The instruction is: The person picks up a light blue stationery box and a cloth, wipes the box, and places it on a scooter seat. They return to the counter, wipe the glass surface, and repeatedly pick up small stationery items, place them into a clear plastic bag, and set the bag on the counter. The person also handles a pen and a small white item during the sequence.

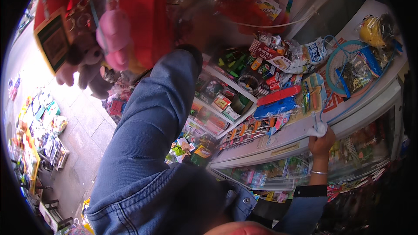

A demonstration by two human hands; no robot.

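Observation:
My right hand [322, 142], with a silver bangle on its wrist, is closed round a small crumpled white thing [319, 130] over the front edge of a glass display case [248, 158]. A thin blue cord [354, 107] runs from near this hand to a round teal-rimmed mesh basket [329, 68] holding clear packets. My left arm in a denim sleeve [147, 107] reaches up and away; past its dark cuff the left hand is lost in dark blur. Between the arms lie a red packet [279, 95], a blue packet [276, 107] and carded goods [246, 132] on the case top.
A white compartmented rack [228, 87] of small goods stands beside the case. Plush toys, one pink [114, 34], hang at upper left before red cloth [147, 13]. A yellow ball-like item [373, 32] lies far right. Paved ground [88, 130] and heaped goods [49, 114] show at left.

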